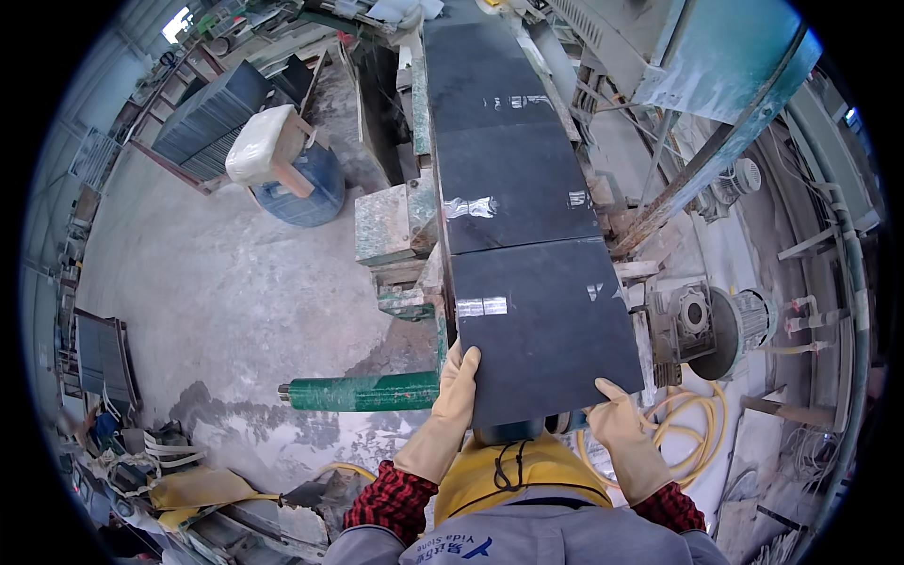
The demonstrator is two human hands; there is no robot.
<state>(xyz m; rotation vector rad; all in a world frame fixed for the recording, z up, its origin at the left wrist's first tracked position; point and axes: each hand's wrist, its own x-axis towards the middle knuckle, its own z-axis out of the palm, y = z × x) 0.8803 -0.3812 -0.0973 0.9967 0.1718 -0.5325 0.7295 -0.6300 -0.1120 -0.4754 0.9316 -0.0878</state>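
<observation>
A dark grey, smooth stone slab (551, 325) lies at the near end of a line of similar slabs, directly before me. My left hand (456, 386), in a cream rubber glove, grips its left edge near the close corner, thumb on top. At the near right corner, my right hand (623, 428) in a matching glove holds the edge, its thumb over the top face. The other fingers of both hands are mostly hidden below or beside the slab. Beyond it, a second slab (518, 188) and a third slab (490, 71) follow, end to end, with shiny light reflections.
A green roller (363, 392) juts out left of the line. Farther left stand a blue barrel (306, 193) and a rack of upright slabs (212, 118). On the right are a motor (744, 320) and a coiled yellow hose (706, 428). My yellow apron (523, 471) is close behind the slab.
</observation>
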